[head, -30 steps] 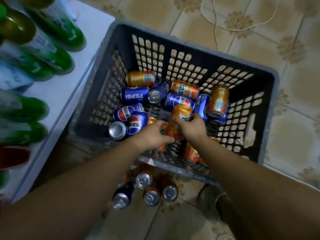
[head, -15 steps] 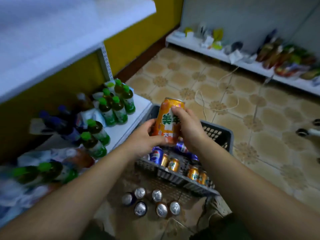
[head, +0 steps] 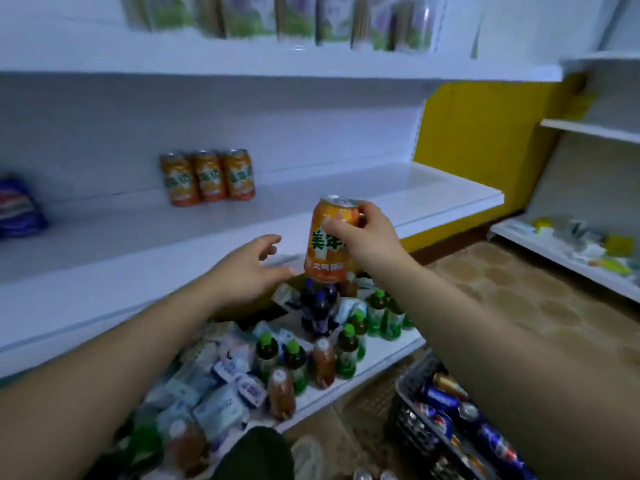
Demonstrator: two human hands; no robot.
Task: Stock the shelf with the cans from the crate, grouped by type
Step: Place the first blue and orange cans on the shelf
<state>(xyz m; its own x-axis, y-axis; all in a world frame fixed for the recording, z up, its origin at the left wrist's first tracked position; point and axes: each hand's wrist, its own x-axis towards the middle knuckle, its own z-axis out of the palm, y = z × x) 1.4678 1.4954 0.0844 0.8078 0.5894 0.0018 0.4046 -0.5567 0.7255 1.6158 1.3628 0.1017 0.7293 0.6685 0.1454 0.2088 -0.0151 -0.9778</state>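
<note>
My right hand [head: 363,233] grips an upright orange can [head: 325,247] near its top, in front of the white middle shelf [head: 138,237]. Just left of the can, my left hand [head: 252,268] hovers with loose, spread fingers and holds nothing. Three matching orange cans [head: 207,176] stand in a row at the back of that shelf. A blurred blue pack [head: 17,206] lies at the shelf's far left. The grey crate [head: 405,410], with blue and orange cans [head: 446,403] inside, sits on the floor at lower right.
The bottom shelf [head: 346,372] holds green-capped bottles [head: 346,348], dark bottles and white-blue packets [head: 221,393]. Cartons line the top shelf [head: 277,60]. A second shelf unit [head: 561,251] with small items runs along the right. Can tops show on the floor at the bottom edge.
The view swung up from the crate to the shelves. The orange can went from the crate up to shelf height. My left hand has let go of it; only my right hand holds it.
</note>
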